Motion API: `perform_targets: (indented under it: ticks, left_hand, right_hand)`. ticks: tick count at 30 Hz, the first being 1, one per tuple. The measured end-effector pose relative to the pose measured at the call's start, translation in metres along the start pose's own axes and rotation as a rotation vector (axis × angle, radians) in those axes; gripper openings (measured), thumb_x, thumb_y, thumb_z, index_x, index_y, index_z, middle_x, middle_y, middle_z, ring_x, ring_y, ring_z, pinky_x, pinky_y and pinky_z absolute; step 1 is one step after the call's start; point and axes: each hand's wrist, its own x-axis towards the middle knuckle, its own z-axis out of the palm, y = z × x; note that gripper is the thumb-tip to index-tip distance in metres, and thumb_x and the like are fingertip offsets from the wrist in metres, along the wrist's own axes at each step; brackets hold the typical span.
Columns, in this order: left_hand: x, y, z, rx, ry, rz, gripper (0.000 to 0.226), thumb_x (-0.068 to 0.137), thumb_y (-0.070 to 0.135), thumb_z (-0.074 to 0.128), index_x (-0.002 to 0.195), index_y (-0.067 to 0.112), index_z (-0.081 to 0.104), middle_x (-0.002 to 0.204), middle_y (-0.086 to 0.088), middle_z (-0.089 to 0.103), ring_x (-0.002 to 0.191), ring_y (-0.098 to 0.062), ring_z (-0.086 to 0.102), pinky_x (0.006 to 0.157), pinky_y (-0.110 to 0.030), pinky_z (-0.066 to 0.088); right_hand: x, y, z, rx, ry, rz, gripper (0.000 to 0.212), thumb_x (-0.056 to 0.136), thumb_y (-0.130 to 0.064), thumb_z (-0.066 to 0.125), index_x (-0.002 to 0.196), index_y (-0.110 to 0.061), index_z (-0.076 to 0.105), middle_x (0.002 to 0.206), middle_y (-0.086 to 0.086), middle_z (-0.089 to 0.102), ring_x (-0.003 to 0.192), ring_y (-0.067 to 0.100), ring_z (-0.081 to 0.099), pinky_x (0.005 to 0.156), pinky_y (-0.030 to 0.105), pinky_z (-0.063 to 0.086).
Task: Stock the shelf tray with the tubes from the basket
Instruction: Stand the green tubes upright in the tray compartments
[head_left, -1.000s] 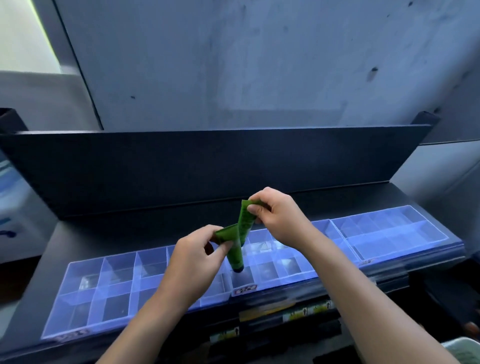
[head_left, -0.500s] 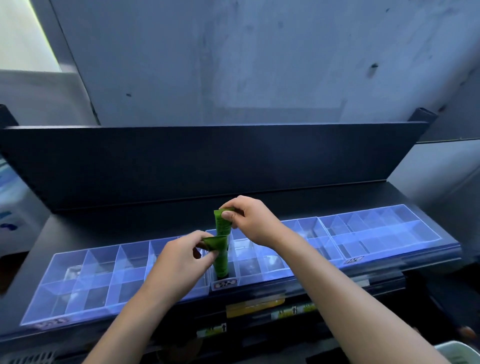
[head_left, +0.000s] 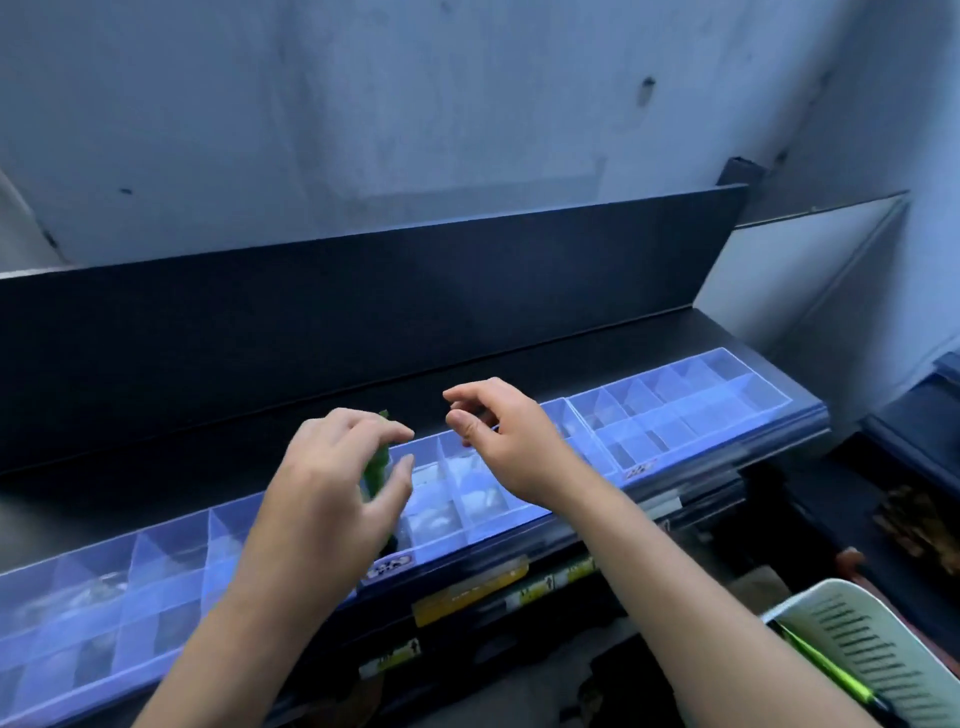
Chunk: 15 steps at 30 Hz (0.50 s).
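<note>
Head view: we see the left hand (head_left: 332, 483) with fingers loosely spread around one green tube (head_left: 377, 467), contact not discernible; the right hand (head_left: 498, 441) hovers relaxed, fingers slightly curled, holding nothing; two clear shelf trays (head_left: 519, 525), each divided into compartments; the tube stands upright, cap down, in a front compartment; one white basket (head_left: 852, 644) at lower right holds another green tube (head_left: 821, 670).

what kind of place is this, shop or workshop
Probably a shop display being restocked: a dark shelf carries clear divided trays with small labels on the front edge, price-tag-like strips sit below, and a slotted basket holds stock at lower right.
</note>
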Motion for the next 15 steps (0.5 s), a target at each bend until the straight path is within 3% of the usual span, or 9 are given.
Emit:
perform_targets:
  ticks: [4,7,11,15]
  left_hand:
    - [0.006,0.041,0.057,-0.092,-0.177,0.154,0.016,0.094,0.026,0.069,0.11,0.025,0.07,0.106,0.014,0.062,0.1,-0.011,0.055,0.087,-0.022,0.04]
    - [0.003,0.07,0.117,-0.127,-0.379,0.176,0.018,0.094,0.03,0.067,0.111,0.03,0.069,0.104,0.015,0.062,0.103,-0.007,0.053,0.085,-0.023,0.04]
    - [-0.011,0.113,0.207,-0.124,-0.707,0.252,0.022,0.093,0.038,0.06,0.113,0.032,0.067,0.1,0.015,0.062,0.099,-0.011,0.06,0.085,-0.027,0.048]
    - [-0.04,0.162,0.287,-0.075,-0.945,0.339,0.021,0.097,0.034,0.057,0.116,0.03,0.065,0.102,0.012,0.064,0.098,-0.012,0.061,0.083,-0.028,0.05]
  right_hand:
    - [-0.061,0.042,-0.051,0.0,0.134,0.158,0.015,0.104,-0.032,0.063,0.118,-0.035,0.066,0.112,-0.01,0.066,0.087,0.018,0.069,0.081,0.027,0.055]
    - [-0.126,0.085,-0.09,0.01,0.286,0.311,0.008,0.101,-0.038,0.064,0.107,-0.042,0.067,0.106,-0.011,0.07,0.085,0.013,0.071,0.084,0.03,0.056]
    - [-0.234,0.142,-0.143,-0.091,0.503,0.547,0.008,0.1,-0.027,0.066,0.103,-0.032,0.072,0.095,-0.009,0.072,0.081,0.008,0.07,0.08,0.027,0.053]
    - [-0.345,0.202,-0.179,-0.286,0.533,0.924,0.009,0.1,-0.03,0.064,0.105,-0.03,0.072,0.101,-0.013,0.071,0.087,0.008,0.066,0.079,0.029,0.05]
